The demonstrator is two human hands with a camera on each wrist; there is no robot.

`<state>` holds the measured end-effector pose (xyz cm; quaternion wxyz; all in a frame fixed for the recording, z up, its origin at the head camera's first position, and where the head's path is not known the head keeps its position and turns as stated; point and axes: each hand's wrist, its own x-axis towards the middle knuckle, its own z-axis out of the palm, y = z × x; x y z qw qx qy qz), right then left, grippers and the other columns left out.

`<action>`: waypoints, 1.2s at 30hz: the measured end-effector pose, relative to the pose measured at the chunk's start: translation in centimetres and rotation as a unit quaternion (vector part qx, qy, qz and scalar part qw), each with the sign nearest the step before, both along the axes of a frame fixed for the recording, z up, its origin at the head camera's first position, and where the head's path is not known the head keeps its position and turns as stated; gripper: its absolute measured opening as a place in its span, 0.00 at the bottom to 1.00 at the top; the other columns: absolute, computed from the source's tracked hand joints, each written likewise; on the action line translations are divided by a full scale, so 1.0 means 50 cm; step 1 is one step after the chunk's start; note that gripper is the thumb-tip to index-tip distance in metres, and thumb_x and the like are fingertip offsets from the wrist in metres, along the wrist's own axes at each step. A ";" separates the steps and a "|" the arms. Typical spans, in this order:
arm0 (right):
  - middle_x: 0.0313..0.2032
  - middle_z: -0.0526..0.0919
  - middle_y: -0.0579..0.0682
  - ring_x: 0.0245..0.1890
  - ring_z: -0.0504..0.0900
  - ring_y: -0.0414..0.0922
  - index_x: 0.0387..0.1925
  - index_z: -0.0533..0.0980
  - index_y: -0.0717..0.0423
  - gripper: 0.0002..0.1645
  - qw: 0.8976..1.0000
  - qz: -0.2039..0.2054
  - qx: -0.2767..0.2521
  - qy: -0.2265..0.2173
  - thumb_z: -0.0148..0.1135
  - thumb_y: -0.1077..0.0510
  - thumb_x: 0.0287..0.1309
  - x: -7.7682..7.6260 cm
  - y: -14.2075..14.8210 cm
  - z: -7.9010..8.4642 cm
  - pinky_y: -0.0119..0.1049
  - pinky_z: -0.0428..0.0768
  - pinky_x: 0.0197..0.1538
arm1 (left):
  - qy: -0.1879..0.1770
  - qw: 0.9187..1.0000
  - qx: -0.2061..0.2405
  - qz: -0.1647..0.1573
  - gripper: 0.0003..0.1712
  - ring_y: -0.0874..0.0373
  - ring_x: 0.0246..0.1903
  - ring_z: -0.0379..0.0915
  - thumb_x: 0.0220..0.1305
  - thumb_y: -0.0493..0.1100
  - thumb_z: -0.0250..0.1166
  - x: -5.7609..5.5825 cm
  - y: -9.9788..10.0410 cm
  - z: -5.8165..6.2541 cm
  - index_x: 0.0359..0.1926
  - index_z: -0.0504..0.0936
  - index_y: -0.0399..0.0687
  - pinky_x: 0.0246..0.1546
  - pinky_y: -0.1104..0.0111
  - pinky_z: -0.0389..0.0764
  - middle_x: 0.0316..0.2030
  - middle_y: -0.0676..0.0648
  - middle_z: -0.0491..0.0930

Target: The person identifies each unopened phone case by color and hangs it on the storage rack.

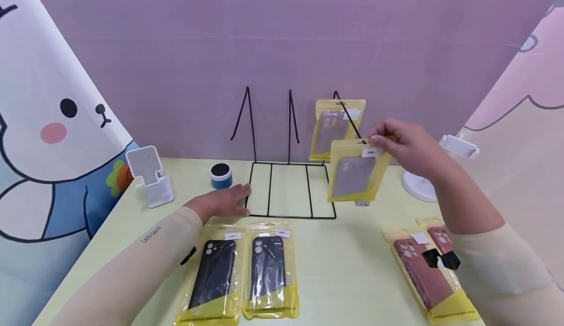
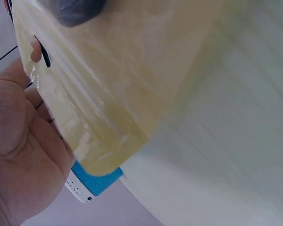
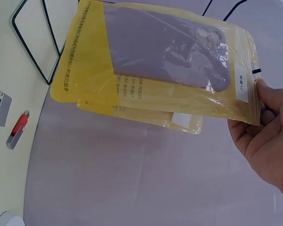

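Head view, and here is my right hand [image 1: 407, 145], thumb and fingers pinching the top corner of the front packet [image 1: 354, 174], a yellow-edged pouch with a lilac phone case inside! It sits right at the outer end of the right prong [image 1: 351, 119] of the black wire rack [image 1: 288, 163], and in the right wrist view a short black tip pokes past the pouch's top edge, just beside my fingers. Further back on that same prong hangs the rear packet [image 1: 330, 125], lilac case too, white label near the top.

Over to my left hand [image 1: 222, 202]: fingers loosely stretched, gripping no packet, fingertips at the left edge of the rack's base! Close in front of it on the tabletop [image 1: 335, 267] lie two pouches with black cases, the left black packet [image 1: 213, 272] and the right black packet [image 1: 269, 269], side by side. Just behind that hand stands a round blue-and-white device [image 1: 221, 175] with a dark top, a white phone stand [image 1: 159, 191] off to its left.

Out on the right, two red-case packets [image 1: 423, 272] lie overlapping, partly hidden by my forearm, with a white round-based stand [image 1: 416, 186] beyond. The right wrist view also catches a red-and-grey tool [image 3: 18, 129] on the tabletop
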<state>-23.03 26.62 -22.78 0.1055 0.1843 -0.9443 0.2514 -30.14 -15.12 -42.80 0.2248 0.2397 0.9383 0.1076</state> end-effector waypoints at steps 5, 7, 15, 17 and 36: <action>0.36 0.83 0.50 0.34 0.78 0.47 0.44 0.77 0.50 0.13 1.000 -0.007 0.000 -0.014 0.54 0.46 0.70 -0.019 0.003 -0.007 0.36 0.76 0.36 | 0.006 1.000 -0.007 -0.001 0.48 0.45 0.77 0.35 0.69 0.62 0.56 0.000 0.000 0.003 0.78 0.46 0.49 0.75 0.49 0.48 0.78 0.44 0.39; 0.36 0.82 0.50 0.34 0.76 0.47 0.44 0.77 0.50 0.14 1.000 -0.010 0.001 -0.013 0.53 0.45 0.70 -0.027 0.003 -0.010 0.38 0.75 0.36 | 0.007 1.000 -0.008 -0.001 0.48 0.45 0.77 0.35 0.69 0.62 0.57 -0.001 0.000 0.003 0.78 0.46 0.49 0.75 0.49 0.48 0.78 0.44 0.39; 0.36 0.83 0.51 0.37 0.78 0.48 0.42 0.76 0.52 0.18 1.000 -0.023 0.003 0.004 0.54 0.42 0.69 -0.060 -0.001 -0.014 0.42 0.75 0.39 | 0.005 1.000 -0.004 0.001 0.47 0.45 0.77 0.34 0.69 0.62 0.57 -0.001 0.000 0.001 0.78 0.46 0.50 0.75 0.50 0.47 0.78 0.45 0.39; 0.37 0.83 0.52 0.38 0.79 0.48 0.42 0.76 0.52 0.18 1.000 -0.026 0.003 0.007 0.54 0.42 0.69 -0.067 -0.001 -0.014 0.43 0.75 0.40 | 0.005 1.000 -0.003 0.001 0.47 0.45 0.77 0.34 0.69 0.62 0.57 -0.001 0.001 0.001 0.78 0.46 0.50 0.75 0.49 0.47 0.78 0.45 0.39; 0.45 0.82 0.54 0.47 0.78 0.51 0.46 0.74 0.53 0.24 0.998 -0.064 -0.005 -0.003 0.53 0.37 0.68 -0.123 -0.021 -0.008 0.49 0.76 0.45 | 0.003 1.000 -0.003 0.000 0.48 0.46 0.77 0.34 0.69 0.62 0.57 0.004 -0.002 0.003 0.78 0.46 0.49 0.75 0.50 0.47 0.79 0.46 0.39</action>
